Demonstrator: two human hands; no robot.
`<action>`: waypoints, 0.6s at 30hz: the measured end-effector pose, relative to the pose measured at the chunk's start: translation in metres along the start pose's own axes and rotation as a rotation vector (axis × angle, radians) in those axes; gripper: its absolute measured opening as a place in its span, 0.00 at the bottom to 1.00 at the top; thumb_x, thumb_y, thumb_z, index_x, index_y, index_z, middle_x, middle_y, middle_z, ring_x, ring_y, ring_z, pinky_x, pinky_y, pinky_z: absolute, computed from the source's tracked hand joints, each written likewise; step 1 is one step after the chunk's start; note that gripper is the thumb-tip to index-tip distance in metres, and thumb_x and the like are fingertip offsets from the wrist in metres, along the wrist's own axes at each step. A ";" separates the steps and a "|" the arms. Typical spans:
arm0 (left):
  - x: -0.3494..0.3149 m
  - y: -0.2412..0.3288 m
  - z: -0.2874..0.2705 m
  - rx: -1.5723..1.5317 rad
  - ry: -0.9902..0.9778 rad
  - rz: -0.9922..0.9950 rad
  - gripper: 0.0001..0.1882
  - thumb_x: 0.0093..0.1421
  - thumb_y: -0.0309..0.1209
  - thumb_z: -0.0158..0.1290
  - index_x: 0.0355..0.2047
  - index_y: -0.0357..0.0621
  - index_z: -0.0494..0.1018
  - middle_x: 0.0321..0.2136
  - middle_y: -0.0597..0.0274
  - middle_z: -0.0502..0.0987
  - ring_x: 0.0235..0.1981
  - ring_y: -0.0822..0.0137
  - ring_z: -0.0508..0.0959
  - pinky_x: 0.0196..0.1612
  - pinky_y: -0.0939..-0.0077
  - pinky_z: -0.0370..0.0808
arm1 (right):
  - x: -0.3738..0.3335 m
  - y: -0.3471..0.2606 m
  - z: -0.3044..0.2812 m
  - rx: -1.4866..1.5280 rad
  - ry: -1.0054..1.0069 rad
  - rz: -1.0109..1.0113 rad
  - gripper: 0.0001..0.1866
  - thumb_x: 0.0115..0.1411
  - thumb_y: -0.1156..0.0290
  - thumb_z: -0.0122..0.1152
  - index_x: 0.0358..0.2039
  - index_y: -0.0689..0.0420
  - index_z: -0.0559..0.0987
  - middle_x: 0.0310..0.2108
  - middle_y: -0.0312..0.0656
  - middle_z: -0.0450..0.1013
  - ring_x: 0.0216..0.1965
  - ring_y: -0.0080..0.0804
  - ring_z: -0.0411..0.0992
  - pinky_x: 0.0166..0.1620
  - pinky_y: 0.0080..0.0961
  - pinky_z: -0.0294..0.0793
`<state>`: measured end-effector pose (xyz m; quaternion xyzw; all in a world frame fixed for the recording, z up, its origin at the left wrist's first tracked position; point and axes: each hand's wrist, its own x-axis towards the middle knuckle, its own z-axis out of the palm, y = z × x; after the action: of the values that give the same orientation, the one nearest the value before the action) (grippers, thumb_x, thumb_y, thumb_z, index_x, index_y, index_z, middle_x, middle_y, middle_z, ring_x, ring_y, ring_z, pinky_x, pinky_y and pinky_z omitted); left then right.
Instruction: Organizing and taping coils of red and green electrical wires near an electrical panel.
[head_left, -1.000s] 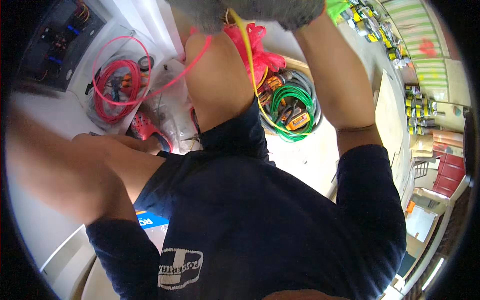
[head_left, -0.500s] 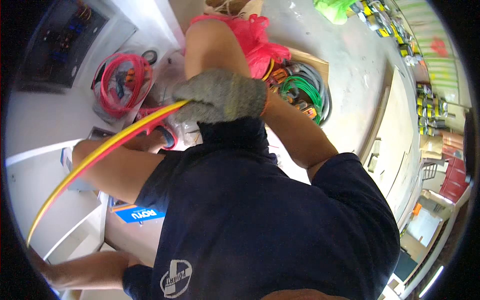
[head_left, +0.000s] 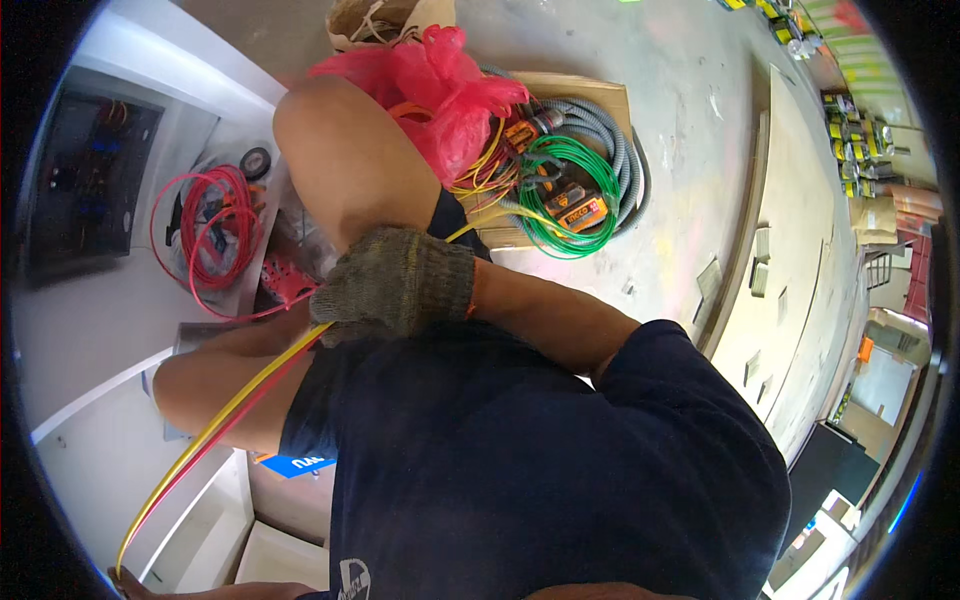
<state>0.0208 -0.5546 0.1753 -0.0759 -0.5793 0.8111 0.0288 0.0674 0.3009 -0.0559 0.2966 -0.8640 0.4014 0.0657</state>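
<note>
My right hand (head_left: pixel 392 285), in a grey knitted glove, is closed around a yellow wire (head_left: pixel 215 422) and a red wire (head_left: pixel 178 482) in front of my bent leg. Both wires run side by side in a bow down to my left hand (head_left: pixel 135 586) at the lower left rim. That hand is dark and partly cut off, but it appears closed on them. Past the glove, the yellow wire leads toward a cardboard box (head_left: pixel 590 88), and the red one toward a red wire coil (head_left: pixel 222 225).
The box holds a green wire coil (head_left: pixel 567 245), grey corrugated conduit (head_left: pixel 625 165) and orange-black tools. A pink plastic bag (head_left: pixel 425 95) lies beside it. At left stand a white cabinet (head_left: pixel 90 400) and a dark panel (head_left: pixel 95 185). A black tape roll (head_left: pixel 256 162) sits near the red coil.
My gloved right hand has come down and closer to my body. The left hand has dropped toward the lower rim. The view has shifted, showing more of the box, and the yellow wire beyond the glove.
</note>
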 end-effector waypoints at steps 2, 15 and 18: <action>0.018 -0.007 0.002 0.096 0.008 0.156 0.14 0.64 0.46 0.46 0.38 0.53 0.75 0.30 0.66 0.78 0.25 0.66 0.73 0.26 0.64 0.69 | 0.002 0.002 0.000 0.000 0.058 -0.012 0.12 0.58 0.54 0.54 0.31 0.48 0.76 0.22 0.47 0.74 0.27 0.47 0.76 0.27 0.43 0.73; -0.273 -0.074 0.083 0.353 -0.782 1.353 0.26 0.64 0.51 0.37 0.49 0.50 0.76 0.41 0.55 0.79 0.43 0.53 0.78 0.41 0.52 0.74 | 0.062 0.002 0.034 0.212 -0.213 -0.396 0.19 0.61 0.59 0.56 0.50 0.54 0.76 0.42 0.46 0.76 0.38 0.43 0.77 0.39 0.38 0.76; -0.385 -0.046 0.032 0.202 -0.919 1.334 0.19 0.62 0.41 0.46 0.50 0.50 0.75 0.47 0.64 0.77 0.50 0.58 0.74 0.49 0.61 0.71 | 0.093 0.026 0.038 0.174 -0.339 -0.503 0.19 0.61 0.59 0.55 0.51 0.51 0.75 0.43 0.44 0.77 0.40 0.44 0.77 0.43 0.39 0.76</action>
<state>0.3937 -0.6216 0.2636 -0.0618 -0.2905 0.6560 -0.6938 -0.0181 0.2435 -0.0659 0.5684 -0.7245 0.3898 -0.0079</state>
